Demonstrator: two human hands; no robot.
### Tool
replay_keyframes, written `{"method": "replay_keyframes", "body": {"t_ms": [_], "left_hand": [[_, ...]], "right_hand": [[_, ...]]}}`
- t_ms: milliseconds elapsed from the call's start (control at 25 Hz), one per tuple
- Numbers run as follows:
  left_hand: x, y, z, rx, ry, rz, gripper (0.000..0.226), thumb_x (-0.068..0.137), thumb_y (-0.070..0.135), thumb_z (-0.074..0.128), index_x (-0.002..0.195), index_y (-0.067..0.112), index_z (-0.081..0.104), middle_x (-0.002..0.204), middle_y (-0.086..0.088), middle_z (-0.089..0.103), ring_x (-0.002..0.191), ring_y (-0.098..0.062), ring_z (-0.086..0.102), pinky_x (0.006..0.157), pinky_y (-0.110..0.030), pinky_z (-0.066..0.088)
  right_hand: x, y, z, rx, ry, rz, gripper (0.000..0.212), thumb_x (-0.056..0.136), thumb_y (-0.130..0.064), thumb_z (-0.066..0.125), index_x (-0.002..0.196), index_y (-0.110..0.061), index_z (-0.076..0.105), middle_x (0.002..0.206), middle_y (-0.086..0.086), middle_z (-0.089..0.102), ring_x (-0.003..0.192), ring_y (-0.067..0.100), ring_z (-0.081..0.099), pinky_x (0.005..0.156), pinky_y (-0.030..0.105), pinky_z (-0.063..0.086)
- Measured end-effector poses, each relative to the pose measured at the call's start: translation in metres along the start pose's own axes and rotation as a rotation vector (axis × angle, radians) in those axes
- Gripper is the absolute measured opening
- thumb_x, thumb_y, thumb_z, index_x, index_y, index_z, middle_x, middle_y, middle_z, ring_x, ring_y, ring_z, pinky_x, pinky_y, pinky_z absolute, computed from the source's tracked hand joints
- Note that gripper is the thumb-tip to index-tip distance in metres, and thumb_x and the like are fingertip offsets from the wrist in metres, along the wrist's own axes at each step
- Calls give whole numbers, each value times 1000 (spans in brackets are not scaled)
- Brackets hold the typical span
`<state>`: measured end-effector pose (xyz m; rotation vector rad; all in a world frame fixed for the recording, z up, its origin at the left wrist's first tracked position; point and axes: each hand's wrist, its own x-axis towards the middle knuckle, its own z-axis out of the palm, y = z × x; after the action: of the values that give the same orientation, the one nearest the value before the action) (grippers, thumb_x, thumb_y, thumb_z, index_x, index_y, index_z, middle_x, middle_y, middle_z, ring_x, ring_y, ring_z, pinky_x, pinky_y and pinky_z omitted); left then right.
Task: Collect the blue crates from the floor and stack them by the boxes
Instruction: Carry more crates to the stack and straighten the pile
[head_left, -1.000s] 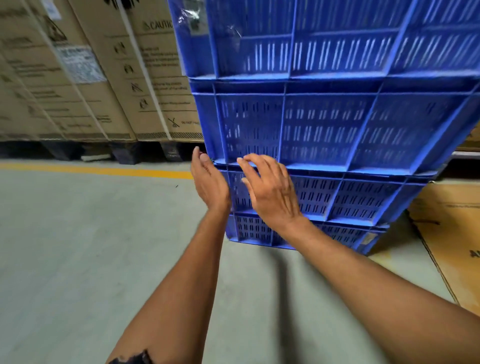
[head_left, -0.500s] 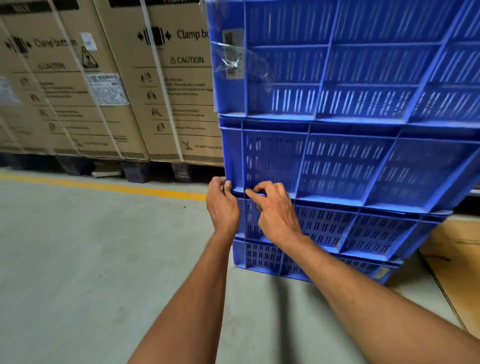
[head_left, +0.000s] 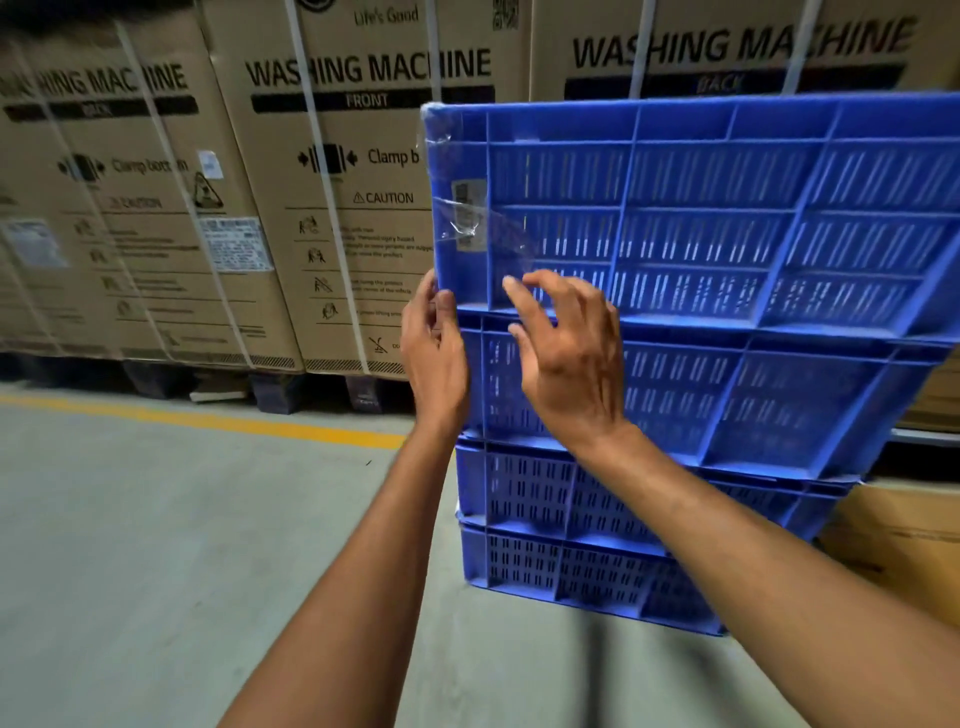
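Note:
Several blue slotted crates stand stacked on the floor against the boxes. The top crate (head_left: 727, 208) has a taped label on its left end and sits on the second crate (head_left: 753, 405). My left hand (head_left: 434, 358) curls around the left corner where these two meet, fingertips pinching the top crate's lower corner. My right hand (head_left: 571, 358) is spread flat in front of the same seam, fingers apart, holding nothing. The stack leans slightly to the left at its top.
Tall cardboard washing-machine boxes (head_left: 363, 208) with white straps stand on dark pallets (head_left: 275, 395) behind and left of the stack. A yellow line (head_left: 208, 421) runs along the grey concrete floor. Flat brown cardboard (head_left: 909, 545) lies to the right of the crates.
Both hands have moved up from the seam under the second crate to the seam under the top crate. My right hand has gone from pinching to spread open. The view has tilted upward.

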<state>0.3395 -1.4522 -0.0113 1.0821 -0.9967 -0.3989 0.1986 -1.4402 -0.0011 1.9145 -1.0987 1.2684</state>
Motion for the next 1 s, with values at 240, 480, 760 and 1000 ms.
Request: {"method": "replay_keyframes", "body": {"t_ms": [240,480,760,1000], "left_hand": [[16,9,2,52,115,-68,22,97,20,63,117,14,71,106,3,74,89,-1,67,90,-29,56],[-44,45,34,518,153,404,30,93,35,68,119,24,58,123,2,50,109,-12,50,89,-32,47],[-105,61,149,710,-404,876,31,92,33,68,121,21,67,121,2,64,107,-25,57,82,-39,45],[-107,42,167,790,-303,903,35,89,5,69,120,21,72,114,4,71,94,-22,59,73,-33,44]], "right_hand": [[4,22,9,78,-159,35,34,99,-15,42,111,-15,73,99,1,65,89,22,55,71,36,50],[-18,58,-45,42,116,247,5,91,-13,69,96,-12,71,105,3,66,98,25,56,85,36,46],[-75,177,-110,-154,179,801,39,89,-28,71,123,-12,59,121,13,52,109,31,48,92,42,40],[-87,216,-123,-339,-9,490,42,90,-16,70,131,-24,63,115,3,59,98,23,53,74,42,49]]}}
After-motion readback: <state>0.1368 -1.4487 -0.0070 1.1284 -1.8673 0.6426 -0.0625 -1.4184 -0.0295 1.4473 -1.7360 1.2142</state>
